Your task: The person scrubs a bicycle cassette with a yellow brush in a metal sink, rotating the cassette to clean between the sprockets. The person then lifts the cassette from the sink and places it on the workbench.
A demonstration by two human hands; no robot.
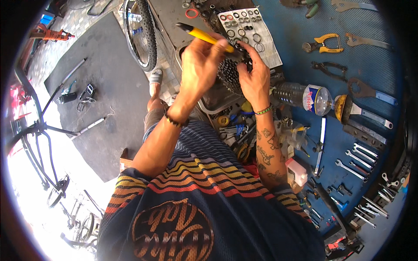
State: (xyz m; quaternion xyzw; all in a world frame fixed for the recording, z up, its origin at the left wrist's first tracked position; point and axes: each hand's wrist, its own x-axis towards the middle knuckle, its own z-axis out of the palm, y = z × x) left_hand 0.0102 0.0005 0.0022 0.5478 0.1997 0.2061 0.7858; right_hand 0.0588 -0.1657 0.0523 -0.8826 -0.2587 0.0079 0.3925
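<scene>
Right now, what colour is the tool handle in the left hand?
Yellow handle with a black tip, seen clearly in the head view.

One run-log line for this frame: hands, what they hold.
left hand: grips yellow-handled tool | right hand: holds sprocket cassette | tool tip at cassette | blue workbench beneath

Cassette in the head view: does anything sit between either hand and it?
Nothing visible does. The right hand already grips the cassette at its edge, and the left hand holds the yellow-handled tool right above it.

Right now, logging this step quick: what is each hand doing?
Left hand: closed on the yellow-handled tool.
Right hand: gripping the bicycle cassette.
</scene>
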